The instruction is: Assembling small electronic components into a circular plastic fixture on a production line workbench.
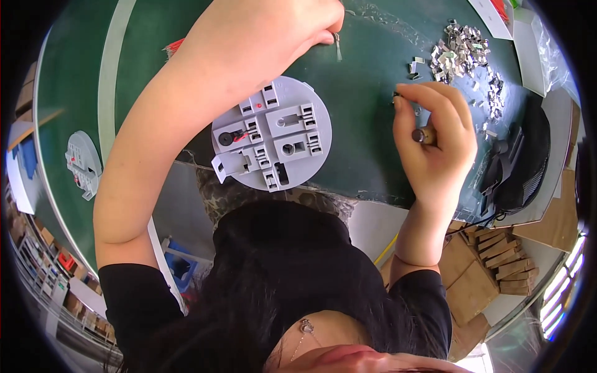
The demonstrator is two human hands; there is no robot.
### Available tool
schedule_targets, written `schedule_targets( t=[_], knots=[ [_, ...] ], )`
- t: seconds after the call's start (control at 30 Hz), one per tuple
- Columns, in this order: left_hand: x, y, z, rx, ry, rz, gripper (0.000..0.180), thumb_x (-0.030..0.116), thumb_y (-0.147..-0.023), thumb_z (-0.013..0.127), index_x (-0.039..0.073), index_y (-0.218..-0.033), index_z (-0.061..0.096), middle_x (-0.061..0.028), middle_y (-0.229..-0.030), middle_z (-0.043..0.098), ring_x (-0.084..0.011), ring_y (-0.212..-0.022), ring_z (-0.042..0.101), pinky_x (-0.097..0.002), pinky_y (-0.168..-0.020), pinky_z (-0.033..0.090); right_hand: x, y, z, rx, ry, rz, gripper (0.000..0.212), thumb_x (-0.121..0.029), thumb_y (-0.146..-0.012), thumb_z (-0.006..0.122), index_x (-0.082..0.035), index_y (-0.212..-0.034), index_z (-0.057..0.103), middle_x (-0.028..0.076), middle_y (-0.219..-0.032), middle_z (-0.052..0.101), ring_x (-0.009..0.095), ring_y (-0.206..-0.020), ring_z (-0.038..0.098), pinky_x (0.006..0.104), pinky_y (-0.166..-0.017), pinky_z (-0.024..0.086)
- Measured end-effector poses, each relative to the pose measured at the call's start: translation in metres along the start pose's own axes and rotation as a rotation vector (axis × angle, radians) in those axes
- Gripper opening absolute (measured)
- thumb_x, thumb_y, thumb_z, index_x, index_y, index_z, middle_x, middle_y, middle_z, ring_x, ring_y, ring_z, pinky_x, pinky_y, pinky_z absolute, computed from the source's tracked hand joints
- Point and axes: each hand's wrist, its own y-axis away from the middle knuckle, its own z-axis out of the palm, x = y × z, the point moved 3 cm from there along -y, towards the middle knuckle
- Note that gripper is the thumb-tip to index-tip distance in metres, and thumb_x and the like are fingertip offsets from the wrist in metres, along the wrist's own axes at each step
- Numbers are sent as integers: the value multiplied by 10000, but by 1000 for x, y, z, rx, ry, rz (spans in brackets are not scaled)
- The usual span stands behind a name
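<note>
My left hand [305,28] reaches across to the top edge, fingers pinched together at a thin silvery strip [337,45]; most of that grip is hidden. Under that forearm lies a round grey plastic base [320,158] with raised slots and sockets. It carries a black round part [226,138] with a red piece beside it. Over the table to the right, my right hand [438,121] is closed. Thumb and forefinger pinch a tiny dark part [396,97], and a brown rod-like handle [424,135] sits in the curled fingers.
Many small metal clips [460,53] lie heaped at the far right, with some scattered nearer. A black mesh pouch [525,161] lies at the right edge. Another grey base [84,163] is on the left beyond a pale strip. Red wires [173,47] show behind my left arm.
</note>
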Motion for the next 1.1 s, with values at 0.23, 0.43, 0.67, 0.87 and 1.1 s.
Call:
schedule_targets(
  t=[0.23, 0.43, 0.67, 0.87, 1.1],
  knots=[
    [5, 53, -14, 220, 593, -173, 239, -48, -899, 630, -26, -1137, 640, -150, -1130, 645, -218, -1006, 630, -322, -877, 504, -2, 7, -2, 10, -98, -192, 257, -27, -748, 770, -65, -981, 671, 54, -990, 723, 169, -666, 665, 285, -548, 486],
    [42, 104, -6, 450, 765, -503, 69, -81, -898, 639, -35, -949, 641, -116, -1029, 634, -156, -897, 611, -269, -819, 497, -45, 25, 15, -170, -115, -403, 282, 53, -751, 752, -73, -988, 665, 40, -977, 758, 138, -604, 616, 265, -525, 416],
    [45, 88, 7, 299, 198, -402, 180, -28, -766, 779, 33, -897, 671, -85, -1008, 625, -215, -893, 603, -307, -790, 490, -44, 32, 13, -233, -157, -269, 322, 79, -715, 757, -78, -980, 662, 46, -946, 747, 192, -695, 686, 277, -570, 476],
    [46, 75, 11, 298, 33, -322, 228, 26, -704, 823, 65, -877, 680, -55, -1007, 631, -262, -914, 595, -363, -783, 475, -37, 29, 14, -185, -192, -174, 338, 122, -698, 743, -65, -967, 662, 69, -881, 720, 214, -722, 690, 296, -629, 522],
    [41, 75, 13, 293, 79, -317, 262, 36, -687, 833, 70, -904, 689, -56, -1019, 640, -276, -924, 599, -371, -799, 473, -39, 19, 18, -205, -218, -180, 336, 121, -705, 758, -64, -971, 671, 71, -862, 725, 193, -676, 668, 278, -585, 481]
  ],
)
